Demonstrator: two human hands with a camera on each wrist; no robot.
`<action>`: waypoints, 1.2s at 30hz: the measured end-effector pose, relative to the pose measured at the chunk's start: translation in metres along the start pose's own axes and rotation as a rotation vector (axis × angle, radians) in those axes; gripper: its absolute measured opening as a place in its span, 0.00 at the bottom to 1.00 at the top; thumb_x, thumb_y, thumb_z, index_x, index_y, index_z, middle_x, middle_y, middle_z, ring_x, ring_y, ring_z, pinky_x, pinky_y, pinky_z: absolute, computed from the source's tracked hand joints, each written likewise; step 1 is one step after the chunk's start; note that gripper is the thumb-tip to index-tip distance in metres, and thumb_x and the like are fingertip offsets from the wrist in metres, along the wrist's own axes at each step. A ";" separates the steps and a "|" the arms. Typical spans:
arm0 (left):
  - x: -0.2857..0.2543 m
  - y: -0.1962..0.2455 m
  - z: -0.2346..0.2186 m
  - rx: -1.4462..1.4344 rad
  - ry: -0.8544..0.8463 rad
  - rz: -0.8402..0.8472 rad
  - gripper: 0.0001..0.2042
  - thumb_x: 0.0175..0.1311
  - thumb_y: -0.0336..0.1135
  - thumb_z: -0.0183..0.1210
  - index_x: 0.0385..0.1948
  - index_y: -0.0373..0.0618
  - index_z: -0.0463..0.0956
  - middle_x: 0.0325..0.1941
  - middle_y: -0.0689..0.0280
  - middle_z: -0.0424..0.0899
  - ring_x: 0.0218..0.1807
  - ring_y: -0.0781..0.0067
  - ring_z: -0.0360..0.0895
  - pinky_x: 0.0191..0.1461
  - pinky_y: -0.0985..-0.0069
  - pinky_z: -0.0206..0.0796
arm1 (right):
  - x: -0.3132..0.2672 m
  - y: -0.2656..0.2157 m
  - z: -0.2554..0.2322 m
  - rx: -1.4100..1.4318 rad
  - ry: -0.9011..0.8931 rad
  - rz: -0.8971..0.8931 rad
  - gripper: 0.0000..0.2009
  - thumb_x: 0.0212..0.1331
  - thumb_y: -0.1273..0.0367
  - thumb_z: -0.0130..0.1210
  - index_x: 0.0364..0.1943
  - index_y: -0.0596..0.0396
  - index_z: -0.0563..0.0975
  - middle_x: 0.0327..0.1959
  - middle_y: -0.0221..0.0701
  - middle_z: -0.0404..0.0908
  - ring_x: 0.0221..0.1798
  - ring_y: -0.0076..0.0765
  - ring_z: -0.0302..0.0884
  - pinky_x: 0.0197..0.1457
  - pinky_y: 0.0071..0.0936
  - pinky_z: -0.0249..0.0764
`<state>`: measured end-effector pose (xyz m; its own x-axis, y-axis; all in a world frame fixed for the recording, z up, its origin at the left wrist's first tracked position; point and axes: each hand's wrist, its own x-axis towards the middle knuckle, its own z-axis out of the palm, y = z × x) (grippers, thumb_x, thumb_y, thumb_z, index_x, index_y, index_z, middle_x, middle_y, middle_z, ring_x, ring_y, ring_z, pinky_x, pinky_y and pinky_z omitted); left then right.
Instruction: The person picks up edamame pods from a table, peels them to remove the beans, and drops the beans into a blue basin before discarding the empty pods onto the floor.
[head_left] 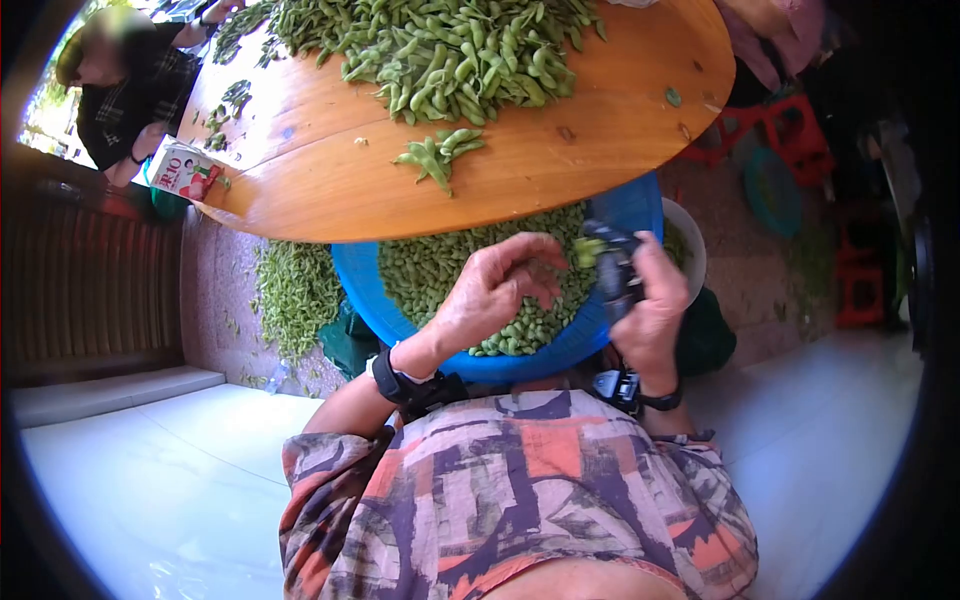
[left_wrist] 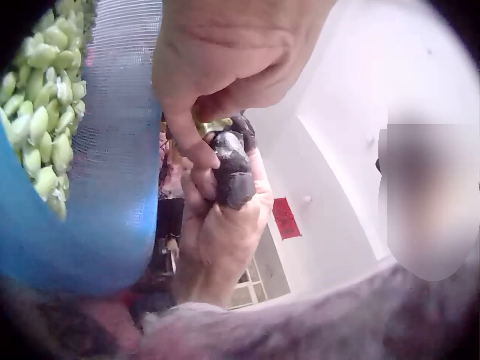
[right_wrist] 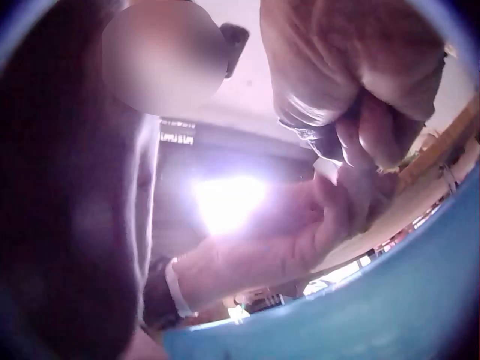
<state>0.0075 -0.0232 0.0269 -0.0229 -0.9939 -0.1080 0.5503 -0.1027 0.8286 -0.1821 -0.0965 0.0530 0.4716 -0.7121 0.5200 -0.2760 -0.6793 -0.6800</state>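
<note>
My right hand, black wrapping on its fingers, pinches a green soybean pod over the right side of a blue basket. Motion blurs the fingertips there. Just left of it, my left hand hovers above the basket with fingers loosely bent and no bean visible in them. In the left wrist view, the left fingers overlap the right hand's wrapped fingers, and a bit of the pod shows between the hands. Shelled green soybeans fill much of the basket.
A wooden table overhangs the basket's far side, with a heap of pods and a small cluster on it. Pods lie on the floor at left. A pale bucket stands at right. Another person sits at far left.
</note>
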 end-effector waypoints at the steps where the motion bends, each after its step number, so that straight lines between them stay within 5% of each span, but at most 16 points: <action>1: -0.002 0.003 -0.002 0.344 -0.019 -0.031 0.10 0.68 0.25 0.51 0.47 0.36 0.75 0.41 0.62 0.83 0.41 0.73 0.81 0.49 0.74 0.74 | -0.005 0.010 -0.010 0.017 0.049 0.109 0.28 0.64 0.49 0.44 0.38 0.68 0.74 0.35 0.44 0.74 0.35 0.48 0.75 0.41 0.38 0.71; 2: -0.005 0.007 -0.004 0.690 -0.033 -0.065 0.10 0.66 0.23 0.52 0.46 0.37 0.76 0.42 0.62 0.83 0.43 0.74 0.81 0.49 0.74 0.74 | -0.010 0.019 -0.022 0.037 0.097 0.218 0.36 0.65 0.41 0.38 0.42 0.69 0.75 0.37 0.43 0.77 0.37 0.43 0.76 0.45 0.36 0.72; 4: -0.011 0.020 -0.005 1.168 -0.249 0.245 0.12 0.57 0.17 0.55 0.42 0.40 0.79 0.39 0.59 0.84 0.44 0.64 0.83 0.49 0.71 0.74 | -0.004 0.030 -0.056 -0.290 0.160 0.393 0.12 0.61 0.69 0.51 0.44 0.61 0.77 0.33 0.43 0.79 0.39 0.46 0.79 0.43 0.36 0.72; 5: -0.013 0.024 -0.007 1.163 -0.223 0.366 0.11 0.56 0.17 0.56 0.40 0.39 0.79 0.38 0.59 0.84 0.42 0.61 0.83 0.47 0.70 0.75 | 0.000 0.037 -0.069 -0.488 0.203 0.317 0.15 0.54 0.80 0.49 0.45 0.58 0.78 0.33 0.46 0.79 0.37 0.52 0.78 0.42 0.36 0.71; 6: -0.015 0.029 -0.008 1.155 -0.199 0.487 0.11 0.56 0.17 0.56 0.39 0.39 0.80 0.38 0.58 0.84 0.41 0.57 0.82 0.46 0.68 0.75 | -0.001 0.043 -0.084 -0.513 0.158 0.359 0.16 0.54 0.79 0.49 0.47 0.59 0.78 0.33 0.51 0.79 0.35 0.56 0.77 0.41 0.38 0.71; 8: -0.012 0.063 -0.022 1.196 -0.064 0.458 0.10 0.55 0.18 0.58 0.37 0.39 0.81 0.42 0.57 0.83 0.41 0.57 0.82 0.45 0.67 0.75 | 0.002 0.037 -0.097 -0.567 0.058 0.601 0.24 0.50 0.82 0.45 0.53 0.57 0.77 0.34 0.54 0.78 0.34 0.49 0.79 0.40 0.36 0.72; 10: 0.000 0.089 -0.034 1.400 0.241 0.630 0.07 0.54 0.22 0.59 0.35 0.41 0.80 0.37 0.59 0.80 0.41 0.56 0.79 0.44 0.64 0.72 | 0.000 0.036 -0.097 -0.514 0.078 0.568 0.25 0.49 0.83 0.45 0.55 0.57 0.76 0.34 0.54 0.78 0.33 0.45 0.79 0.40 0.34 0.71; 12: 0.012 0.106 -0.046 1.659 0.355 0.666 0.09 0.55 0.22 0.58 0.36 0.44 0.81 0.36 0.60 0.78 0.40 0.58 0.78 0.43 0.64 0.73 | -0.002 0.041 -0.090 -0.452 0.095 0.504 0.24 0.50 0.83 0.47 0.54 0.57 0.77 0.33 0.54 0.78 0.34 0.45 0.79 0.40 0.33 0.72; 17: 0.024 0.109 -0.071 1.727 0.269 0.647 0.12 0.55 0.20 0.59 0.40 0.44 0.81 0.42 0.59 0.79 0.39 0.57 0.80 0.41 0.65 0.73 | 0.012 0.024 -0.058 -0.371 0.038 0.414 0.15 0.54 0.80 0.51 0.47 0.58 0.79 0.34 0.49 0.81 0.36 0.45 0.82 0.42 0.33 0.74; 20: 0.027 0.105 -0.071 1.469 0.322 0.705 0.10 0.57 0.21 0.60 0.41 0.42 0.81 0.41 0.63 0.80 0.35 0.67 0.80 0.39 0.70 0.73 | 0.017 0.017 -0.030 -0.148 0.043 0.197 0.12 0.54 0.79 0.53 0.43 0.59 0.80 0.30 0.47 0.81 0.32 0.45 0.81 0.39 0.34 0.73; 23: 0.023 0.094 -0.054 1.303 0.398 0.589 0.09 0.55 0.23 0.63 0.38 0.43 0.83 0.32 0.64 0.82 0.32 0.65 0.79 0.38 0.73 0.72 | 0.022 0.005 -0.011 0.052 -0.111 0.282 0.14 0.52 0.81 0.50 0.42 0.60 0.80 0.25 0.40 0.78 0.27 0.34 0.76 0.35 0.28 0.71; 25: 0.013 0.082 -0.028 0.854 0.332 0.364 0.07 0.57 0.24 0.64 0.37 0.39 0.81 0.24 0.71 0.79 0.27 0.79 0.75 0.31 0.80 0.68 | 0.032 -0.016 0.002 0.335 -0.153 0.365 0.15 0.54 0.79 0.50 0.46 0.61 0.79 0.24 0.29 0.78 0.26 0.20 0.71 0.31 0.19 0.68; 26: 0.008 0.077 -0.019 0.848 0.322 0.356 0.07 0.57 0.24 0.64 0.37 0.39 0.81 0.24 0.71 0.79 0.27 0.79 0.75 0.31 0.80 0.68 | 0.036 -0.022 0.003 0.472 -0.208 0.461 0.15 0.55 0.78 0.50 0.47 0.61 0.79 0.25 0.25 0.77 0.26 0.17 0.70 0.31 0.16 0.67; 29: 0.000 0.063 0.002 0.361 0.140 0.053 0.04 0.61 0.27 0.65 0.34 0.38 0.80 0.22 0.75 0.74 0.21 0.89 0.67 0.22 0.86 0.57 | 0.034 -0.015 0.009 0.761 -0.339 0.426 0.15 0.58 0.76 0.51 0.50 0.62 0.79 0.28 0.19 0.74 0.25 0.12 0.68 0.29 0.12 0.65; 36: -0.004 0.034 0.012 0.386 0.239 0.096 0.04 0.61 0.27 0.64 0.32 0.39 0.79 0.20 0.75 0.75 0.19 0.89 0.66 0.20 0.88 0.53 | 0.028 -0.020 0.011 0.715 -0.348 0.531 0.13 0.59 0.78 0.50 0.47 0.62 0.79 0.28 0.19 0.71 0.26 0.10 0.67 0.27 0.12 0.63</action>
<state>0.0163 -0.0237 0.0620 0.2309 -0.9671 -0.1068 0.1883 -0.0633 0.9801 -0.1545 -0.1007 0.0755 0.6861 -0.7257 -0.0519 -0.0030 0.0685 -0.9976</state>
